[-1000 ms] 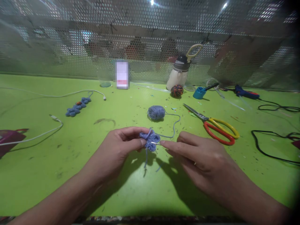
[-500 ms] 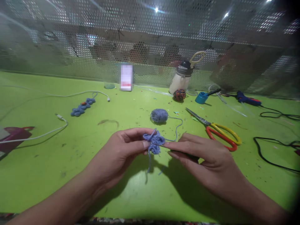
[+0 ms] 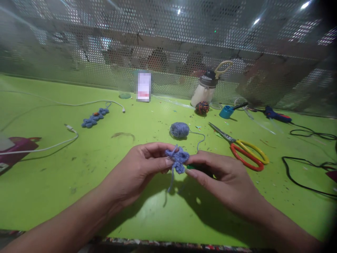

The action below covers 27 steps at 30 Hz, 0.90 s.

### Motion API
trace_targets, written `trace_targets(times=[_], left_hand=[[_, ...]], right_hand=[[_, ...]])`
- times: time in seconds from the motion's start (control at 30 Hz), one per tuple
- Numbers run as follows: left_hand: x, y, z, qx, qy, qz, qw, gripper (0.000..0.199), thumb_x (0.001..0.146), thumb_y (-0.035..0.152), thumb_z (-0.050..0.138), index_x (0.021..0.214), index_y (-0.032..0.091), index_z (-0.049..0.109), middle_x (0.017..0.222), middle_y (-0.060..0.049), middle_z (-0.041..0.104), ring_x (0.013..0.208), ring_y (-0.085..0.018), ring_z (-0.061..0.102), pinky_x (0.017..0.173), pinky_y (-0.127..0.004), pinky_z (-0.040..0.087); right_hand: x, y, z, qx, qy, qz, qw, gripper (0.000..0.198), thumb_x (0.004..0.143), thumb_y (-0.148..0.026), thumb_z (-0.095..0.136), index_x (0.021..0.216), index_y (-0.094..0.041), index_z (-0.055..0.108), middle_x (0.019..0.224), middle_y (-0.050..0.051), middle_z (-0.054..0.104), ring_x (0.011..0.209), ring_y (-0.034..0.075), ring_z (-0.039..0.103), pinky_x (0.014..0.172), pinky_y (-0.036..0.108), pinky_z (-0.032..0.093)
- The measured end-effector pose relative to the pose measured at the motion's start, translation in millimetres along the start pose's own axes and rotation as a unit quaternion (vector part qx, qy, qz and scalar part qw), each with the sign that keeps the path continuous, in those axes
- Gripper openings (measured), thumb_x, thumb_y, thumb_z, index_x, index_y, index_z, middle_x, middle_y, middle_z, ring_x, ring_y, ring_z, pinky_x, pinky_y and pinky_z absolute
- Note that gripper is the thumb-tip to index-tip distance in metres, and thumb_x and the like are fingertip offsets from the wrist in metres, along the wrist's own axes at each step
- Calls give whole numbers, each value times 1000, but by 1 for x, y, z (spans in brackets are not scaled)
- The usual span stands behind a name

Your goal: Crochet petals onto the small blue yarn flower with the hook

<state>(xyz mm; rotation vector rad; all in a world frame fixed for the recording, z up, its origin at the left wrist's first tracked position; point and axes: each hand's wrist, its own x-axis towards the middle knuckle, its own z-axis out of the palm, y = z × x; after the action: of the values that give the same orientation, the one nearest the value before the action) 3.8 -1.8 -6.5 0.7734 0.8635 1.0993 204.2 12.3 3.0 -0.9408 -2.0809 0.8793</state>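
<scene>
My left hand (image 3: 147, 163) pinches a small blue-purple crocheted flower (image 3: 179, 157) between thumb and fingers. A loose yarn tail hangs down from the flower. My right hand (image 3: 218, 172) meets the flower's right side, its index finger and thumb close to the petals. Under the right fingers is a crochet hook (image 3: 193, 167) with a green handle; most of it is hidden by the hand, and its tip does not show. Beyond the hands lies a matching ball of yarn (image 3: 179, 130), its strand (image 3: 202, 138) looping right and down towards my right hand.
Scissors (image 3: 238, 146) lie open to the right. Behind are a bottle (image 3: 204, 92), a multicoloured yarn ball (image 3: 202, 108), a blue pot (image 3: 226, 112) and a glue gun (image 3: 277, 114). A crocheted flower strip (image 3: 95, 117) and white cables (image 3: 68, 127) lie left. A perforated screen (image 3: 168, 28) backs the table.
The flower and both hands appear slightly further right. My right thumb and index finger have come closer to the flower, and the hook's metal shaft is no longer visible. The view has shifted slightly.
</scene>
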Motion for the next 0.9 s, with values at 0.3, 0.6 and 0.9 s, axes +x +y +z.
trace_targets(times=[0.3,0.6,0.9], left_hand=[[1,0,-1,33,41,12,999,16,67,14,81,82,15,74,77,-2,71,70,-11,60,69,-24,44],[6,3,0,-16,49,13,999,14,67,10,79,77,12,70,78,-4,73,75,-14,67,80,-28,51],[4,-4,5,-28,63,29,997,16,66,8,79,79,12,71,76,-3,73,70,-11,65,72,-23,50]], right_hand=[[-1,9,19,184,-50,149,970,31,86,-25,62,115,-15,58,76,1,58,62,13,54,55,27,47],[-6,9,21,-92,118,-112,982,19,87,-10,60,106,-15,60,100,10,60,95,21,57,82,38,48],[-10,-1,43,-181,84,-147,969,19,85,-26,69,79,-8,64,73,9,59,67,20,53,57,33,42]])
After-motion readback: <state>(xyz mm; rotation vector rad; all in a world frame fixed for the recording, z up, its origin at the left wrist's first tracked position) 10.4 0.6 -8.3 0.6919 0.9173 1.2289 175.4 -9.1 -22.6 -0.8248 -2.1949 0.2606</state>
